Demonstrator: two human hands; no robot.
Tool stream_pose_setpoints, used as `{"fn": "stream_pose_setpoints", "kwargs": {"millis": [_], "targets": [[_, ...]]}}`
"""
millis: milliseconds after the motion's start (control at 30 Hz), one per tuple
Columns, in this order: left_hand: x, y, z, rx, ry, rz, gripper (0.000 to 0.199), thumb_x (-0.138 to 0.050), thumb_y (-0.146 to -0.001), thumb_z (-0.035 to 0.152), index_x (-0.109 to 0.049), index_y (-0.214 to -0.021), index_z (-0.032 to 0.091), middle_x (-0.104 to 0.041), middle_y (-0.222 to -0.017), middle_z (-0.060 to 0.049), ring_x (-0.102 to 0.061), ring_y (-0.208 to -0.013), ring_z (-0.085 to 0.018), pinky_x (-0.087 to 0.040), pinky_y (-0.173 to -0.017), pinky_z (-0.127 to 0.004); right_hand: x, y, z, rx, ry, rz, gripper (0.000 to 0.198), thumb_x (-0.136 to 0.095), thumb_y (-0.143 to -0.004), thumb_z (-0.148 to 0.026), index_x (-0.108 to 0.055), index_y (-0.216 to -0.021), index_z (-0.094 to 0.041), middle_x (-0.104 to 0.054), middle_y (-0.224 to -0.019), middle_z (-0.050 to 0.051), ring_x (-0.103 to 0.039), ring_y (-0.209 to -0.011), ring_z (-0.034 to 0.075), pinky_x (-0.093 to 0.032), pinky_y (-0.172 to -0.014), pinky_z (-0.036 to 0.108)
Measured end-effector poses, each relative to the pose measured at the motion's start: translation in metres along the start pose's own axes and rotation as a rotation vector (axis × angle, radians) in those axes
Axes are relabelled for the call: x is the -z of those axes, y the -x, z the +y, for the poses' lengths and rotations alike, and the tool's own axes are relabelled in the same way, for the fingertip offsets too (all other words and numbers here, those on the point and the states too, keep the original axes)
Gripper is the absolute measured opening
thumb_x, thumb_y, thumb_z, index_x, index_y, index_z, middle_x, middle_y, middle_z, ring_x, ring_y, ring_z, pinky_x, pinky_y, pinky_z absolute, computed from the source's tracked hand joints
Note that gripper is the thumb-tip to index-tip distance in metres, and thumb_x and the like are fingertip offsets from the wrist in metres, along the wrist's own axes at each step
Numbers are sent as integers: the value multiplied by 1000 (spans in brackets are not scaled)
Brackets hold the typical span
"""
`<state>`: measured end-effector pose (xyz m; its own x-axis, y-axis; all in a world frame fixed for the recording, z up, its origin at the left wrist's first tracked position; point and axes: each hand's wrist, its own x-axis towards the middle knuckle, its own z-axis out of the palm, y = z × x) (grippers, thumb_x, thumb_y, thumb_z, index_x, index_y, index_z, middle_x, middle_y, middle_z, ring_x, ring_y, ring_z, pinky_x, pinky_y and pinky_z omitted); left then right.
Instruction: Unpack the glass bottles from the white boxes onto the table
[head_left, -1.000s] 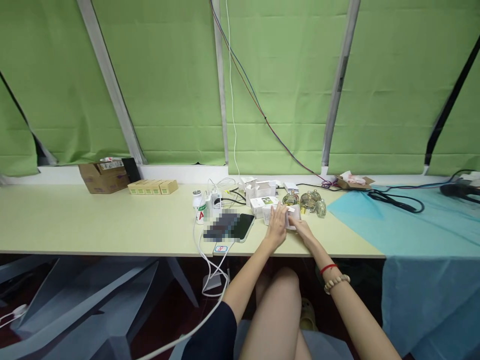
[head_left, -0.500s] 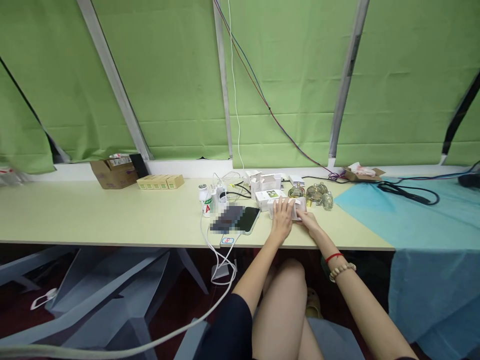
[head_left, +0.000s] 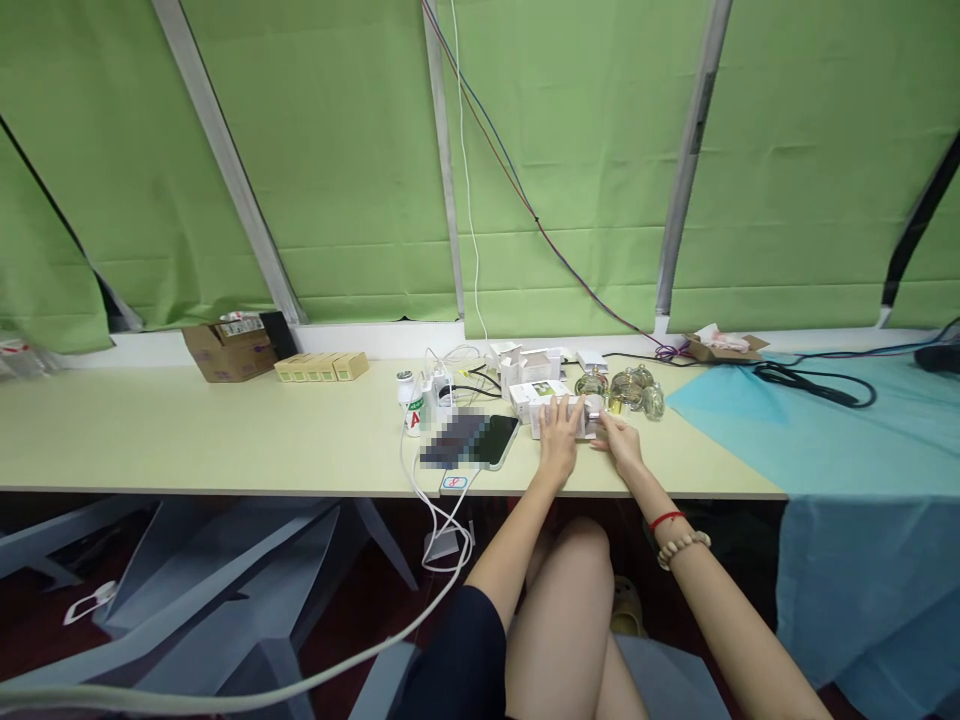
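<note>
A small white cardboard box [head_left: 535, 427] lies on its side near the table's front edge. My left hand [head_left: 559, 440] lies over it, fingers spread across the top and holding it. At the box's right end, my right hand [head_left: 621, 443] pinches what looks like the end flap [head_left: 593, 412]; its fingers partly hide that end. Just behind stands another white box [head_left: 538, 393] with a green picture on top. Several clear, amber-tinted glass bottles [head_left: 628, 388] stand behind and to the right of my right hand.
Left of the boxes lie a phone [head_left: 496, 441], a white and green can [head_left: 414, 415] and tangled white cables [head_left: 442, 520]. Several small yellow boxes [head_left: 321, 367] and a brown carton [head_left: 229, 352] stand farther left. A blue cloth [head_left: 832, 440] covers the right side.
My right hand has turned and shifted slightly, its fingers now pinching at the box's right end. The box has moved a little left under my left hand.
</note>
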<state>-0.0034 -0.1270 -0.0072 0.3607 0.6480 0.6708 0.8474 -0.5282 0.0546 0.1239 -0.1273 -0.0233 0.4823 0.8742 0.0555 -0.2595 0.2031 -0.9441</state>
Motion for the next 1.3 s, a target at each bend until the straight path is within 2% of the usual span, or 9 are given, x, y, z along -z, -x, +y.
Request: {"fn": "stream_pose_setpoints", "kwargs": {"millis": [200,333,567,733,867,1000,1100,1200,1300], "targets": [[2,-1,1,-7,36,-6,73,-38,-77,-4,-33,-143,28,-42,-143,-8,-30,-138,-26,-26,-113,-50,5,-3,0,-16,-75,51,43,-70,-64,-53,-63,-76,-12,-68,-92,12,-68,-91,24,-62,-59,26],[3,-2,1,-15,59,4,71,-41,-78,-2,-35,-142,29,-42,-144,-8,-28,-139,-26,-25,-113,-50,7,-4,0,-20,-54,18,42,-61,-73,-56,-58,-79,-14,-67,-93,10,-68,-83,20,-62,-63,29],[2,1,-1,112,38,93,79,-41,-72,-6,-31,-144,26,-34,-149,-8,-20,-142,-26,-21,-114,-52,11,-7,2,23,-48,27,36,-41,-84,-56,-47,-89,-21,-60,-102,6,-65,-86,17,-61,-65,34],[0,1,-1,165,65,87,81,-39,-72,-5,-23,-147,22,-24,-154,-9,-13,-144,-26,-22,-115,-50,10,-4,0,98,24,127,38,-38,-82,-60,-41,-91,-23,-53,-103,6,-59,-87,17,-59,-63,31],[-4,1,-3,168,104,43,81,-37,-72,-5,-23,-147,21,-20,-155,-10,-11,-144,-26,-21,-114,-51,8,0,0,218,75,121,50,-40,-76,-67,-42,-99,-22,-54,-101,7,-58,-83,17,-56,-61,29],[-6,1,-3,106,176,25,62,-42,-77,4,-39,-138,18,-41,-144,-13,-29,-139,-27,-26,-111,-51,7,5,-4,276,78,109,56,-44,-74,-68,-47,-103,-20,-58,-100,7,-57,-80,17,-52,-59,27],[-3,0,1,-11,271,-10,42,-49,-83,22,-51,-125,17,-58,-122,-11,-49,-119,-24,-35,-104,-43,6,7,-7,301,113,70,57,-46,-74,-67,-50,-102,-18,-59,-95,8,-57,-77,17,-50,-59,28],[0,-1,3,-40,343,-76,44,-56,-81,35,-52,-121,15,-62,-112,-8,-55,-104,-22,-41,-94,-39,5,7,-6,338,193,-1,56,-48,-74,-65,-54,-101,-17,-61,-95,9,-57,-80,19,-50,-66,31],[0,-2,2,-28,354,-102,42,-58,-81,37,-52,-118,16,-63,-110,-7,-55,-103,-21,-42,-91,-37,3,4,-2,405,300,-84,54,-52,-74,-63,-57,-102,-16,-63,-102,11,-57,-94,23,-47,-83,36]]}}
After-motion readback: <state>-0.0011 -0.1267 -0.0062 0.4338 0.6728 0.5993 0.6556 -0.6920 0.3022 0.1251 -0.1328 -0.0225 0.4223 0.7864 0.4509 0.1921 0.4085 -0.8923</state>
